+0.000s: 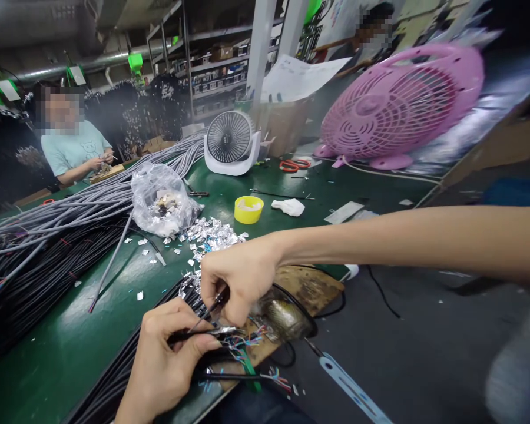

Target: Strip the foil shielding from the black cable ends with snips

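Observation:
My left hand (170, 344) pinches a black cable (183, 336) between thumb and fingers, near its silvery foil-wrapped end (225, 331). Just above it, my right hand (241, 277) is closed around a thin dark rod-like thing (218, 299); its exact kind is hard to make out. The two hands almost touch. Below them, thin coloured wires (251, 338) fan out from cable ends. Another black cable (234, 377) with a stripped end lies across a green strip (250, 370). A worn wooden board (320, 288) lies under the work, beside the right wrist.
Foil scraps (216, 234) litter the green table (115, 277). Behind are a plastic bag (161, 200), yellow ring (248, 210), orange-handled scissors (294, 165), white fan (230, 141) and pink fan (397, 112). Grey cables (92, 197) lie left. A blue slotted handle (351, 386) points inward. A co-worker (77, 144) sits opposite.

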A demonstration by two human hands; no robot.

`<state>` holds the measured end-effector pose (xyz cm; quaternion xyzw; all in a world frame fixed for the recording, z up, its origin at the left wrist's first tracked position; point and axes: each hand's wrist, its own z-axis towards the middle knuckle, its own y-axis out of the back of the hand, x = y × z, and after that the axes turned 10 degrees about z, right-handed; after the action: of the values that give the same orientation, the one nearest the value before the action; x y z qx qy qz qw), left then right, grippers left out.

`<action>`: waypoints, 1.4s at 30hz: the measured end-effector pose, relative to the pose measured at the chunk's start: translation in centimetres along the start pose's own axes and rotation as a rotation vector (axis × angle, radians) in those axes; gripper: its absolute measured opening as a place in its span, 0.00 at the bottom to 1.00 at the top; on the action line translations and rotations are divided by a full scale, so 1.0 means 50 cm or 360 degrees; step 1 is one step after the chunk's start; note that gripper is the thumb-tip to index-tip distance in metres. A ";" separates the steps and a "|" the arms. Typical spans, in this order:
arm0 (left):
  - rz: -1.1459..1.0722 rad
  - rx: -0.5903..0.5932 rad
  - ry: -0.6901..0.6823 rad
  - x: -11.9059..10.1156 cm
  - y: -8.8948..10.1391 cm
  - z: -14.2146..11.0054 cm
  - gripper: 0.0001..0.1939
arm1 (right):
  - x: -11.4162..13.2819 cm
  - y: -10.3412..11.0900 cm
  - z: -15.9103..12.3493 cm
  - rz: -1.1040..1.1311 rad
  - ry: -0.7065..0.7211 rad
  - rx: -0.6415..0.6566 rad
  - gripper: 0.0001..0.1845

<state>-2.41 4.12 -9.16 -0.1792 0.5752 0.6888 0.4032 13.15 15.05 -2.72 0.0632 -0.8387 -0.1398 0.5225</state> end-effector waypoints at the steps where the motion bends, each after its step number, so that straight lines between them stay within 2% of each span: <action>1: -0.0033 -0.0024 0.0002 -0.001 0.000 -0.001 0.06 | -0.012 -0.001 0.005 0.0161 -0.0001 0.0013 0.03; 3: -0.0094 -0.0087 0.0003 -0.002 -0.001 -0.004 0.05 | -0.036 -0.009 0.016 0.0459 0.0007 -0.0020 0.05; 7: -0.0173 -0.0306 0.0019 0.000 -0.004 -0.012 0.08 | -0.069 -0.042 0.046 0.1015 0.0204 -0.0279 0.10; 10: -0.0209 -0.0522 0.0024 0.025 0.008 -0.011 0.09 | -0.076 -0.080 0.064 0.1336 0.0287 -0.0425 0.10; 12: -0.0227 -0.0666 0.0030 0.055 0.024 -0.005 0.10 | -0.076 -0.101 0.065 0.1367 0.0310 -0.0487 0.11; 14: -0.0264 -0.0684 0.0063 0.087 0.039 0.004 0.13 | -0.073 -0.109 0.055 0.1267 0.0375 -0.0639 0.13; 16: -0.0368 -0.0524 0.0171 0.110 0.048 0.013 0.14 | -0.066 -0.102 0.037 0.1062 0.0466 -0.0934 0.13; 19: -0.0403 -0.0417 0.0222 0.120 0.044 0.022 0.13 | -0.050 -0.082 0.014 0.0679 0.0663 -0.1330 0.13; 24: -0.0338 -0.0409 0.0189 0.098 0.024 0.026 0.09 | -0.036 -0.087 0.027 0.0328 0.1065 -0.1381 0.12; 26: -0.0158 -0.0540 0.0081 0.082 0.018 0.024 0.08 | -0.039 -0.097 0.040 0.0243 0.1142 -0.1506 0.14; 29: 0.0467 -0.0984 -0.0285 0.049 0.006 0.018 0.08 | -0.048 -0.107 0.052 -0.0031 0.1298 -0.1694 0.13; 30: 0.0678 -0.1084 -0.0323 0.038 0.001 0.016 0.09 | -0.050 -0.108 0.054 -0.0126 0.1351 -0.1715 0.11; 32: 0.0993 -0.1083 -0.0209 0.023 -0.008 0.010 0.12 | -0.052 -0.106 0.056 -0.0168 0.1334 -0.1685 0.09; 34: 0.1207 -0.0990 -0.0172 0.019 -0.017 0.006 0.14 | -0.049 -0.096 0.060 0.0092 0.1103 -0.1551 0.09; 36: 0.1310 -0.0890 -0.0348 0.025 -0.024 0.004 0.14 | -0.041 -0.076 0.065 0.0559 0.0822 -0.1392 0.10; 38: 0.1313 -0.0748 -0.0494 0.031 -0.030 0.003 0.14 | -0.033 -0.047 0.069 0.0974 0.0727 -0.1345 0.11; 40: 0.1076 -0.0648 -0.0415 0.029 -0.030 0.003 0.13 | -0.031 -0.013 0.069 0.1096 0.0818 -0.1564 0.15; 42: 0.0693 -0.0691 -0.0148 0.021 -0.023 0.003 0.11 | -0.036 0.015 0.066 0.0813 0.0863 -0.1931 0.18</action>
<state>-2.11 4.66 -10.61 -0.1019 0.4204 0.8732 0.2245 11.04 16.78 -5.42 -0.4050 -0.4420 -0.4345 0.6722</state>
